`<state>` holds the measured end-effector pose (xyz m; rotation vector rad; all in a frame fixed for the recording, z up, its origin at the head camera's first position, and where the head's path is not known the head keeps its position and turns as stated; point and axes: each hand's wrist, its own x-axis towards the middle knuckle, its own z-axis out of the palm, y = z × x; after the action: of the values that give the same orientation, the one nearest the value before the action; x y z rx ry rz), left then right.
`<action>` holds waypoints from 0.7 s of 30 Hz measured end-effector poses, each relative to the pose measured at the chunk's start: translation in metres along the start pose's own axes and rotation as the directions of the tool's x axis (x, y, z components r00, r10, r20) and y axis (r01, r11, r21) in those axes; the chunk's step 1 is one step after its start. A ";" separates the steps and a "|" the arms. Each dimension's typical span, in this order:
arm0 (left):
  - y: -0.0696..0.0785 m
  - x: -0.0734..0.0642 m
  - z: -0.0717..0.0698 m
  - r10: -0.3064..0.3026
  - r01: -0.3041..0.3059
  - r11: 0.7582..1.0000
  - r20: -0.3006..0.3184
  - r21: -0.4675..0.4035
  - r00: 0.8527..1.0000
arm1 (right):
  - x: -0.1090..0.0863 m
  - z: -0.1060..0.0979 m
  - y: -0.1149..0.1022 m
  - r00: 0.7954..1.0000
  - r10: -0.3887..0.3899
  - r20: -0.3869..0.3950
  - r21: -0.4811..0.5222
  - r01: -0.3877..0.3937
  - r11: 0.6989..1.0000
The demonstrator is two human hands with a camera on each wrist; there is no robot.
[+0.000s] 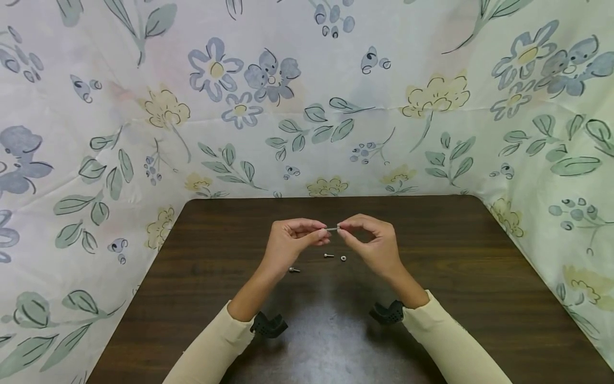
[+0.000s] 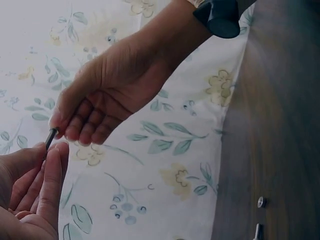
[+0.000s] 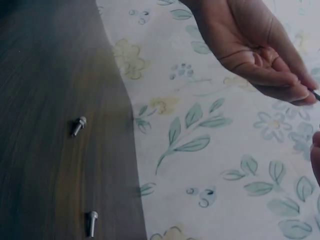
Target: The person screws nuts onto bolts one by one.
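Note:
Between my two hands, a thin metal bolt (image 1: 332, 229) is held roughly level above the table. My left hand (image 1: 288, 242) pinches one end with thumb and fingers. My right hand (image 1: 376, 245) pinches the other, wider end, where fingertips partly cover it; whether a nut sits there I cannot tell. In the left wrist view the dark shank (image 2: 50, 139) shows between both sets of fingertips. Below the hands lie a short bolt (image 1: 328, 256) and a small nut (image 1: 343, 258). Nearer my left wrist lies another bolt (image 3: 78, 126), thicker at its head end.
The dark wooden table (image 1: 479, 277) has rounded far corners. A floral cloth (image 1: 307, 160) hangs behind it and along both sides. Each wrist carries a black strapped device, such as the left one (image 1: 269, 325), just above the tabletop.

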<state>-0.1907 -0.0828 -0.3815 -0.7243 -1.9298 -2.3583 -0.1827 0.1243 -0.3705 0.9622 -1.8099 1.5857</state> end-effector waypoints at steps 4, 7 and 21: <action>0.001 0.000 0.001 0.015 -0.015 1.000 -0.014 -0.010 1.000 | 0.000 0.002 0.003 1.000 -0.019 -0.007 -0.002 0.019 1.000; 0.000 0.001 0.002 0.031 -0.031 0.999 -0.034 -0.012 0.999 | -0.002 0.002 0.009 1.000 -0.025 -0.012 -0.012 0.025 1.000; 0.003 -0.001 0.004 0.049 -0.045 0.996 -0.048 0.072 0.998 | -0.005 -0.005 0.025 0.996 -0.081 0.040 -0.117 0.085 0.990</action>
<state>-0.1872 -0.0800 -0.3784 -0.6917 -1.9437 -2.2459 -0.1996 0.1312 -0.3884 1.0021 -1.8406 1.4032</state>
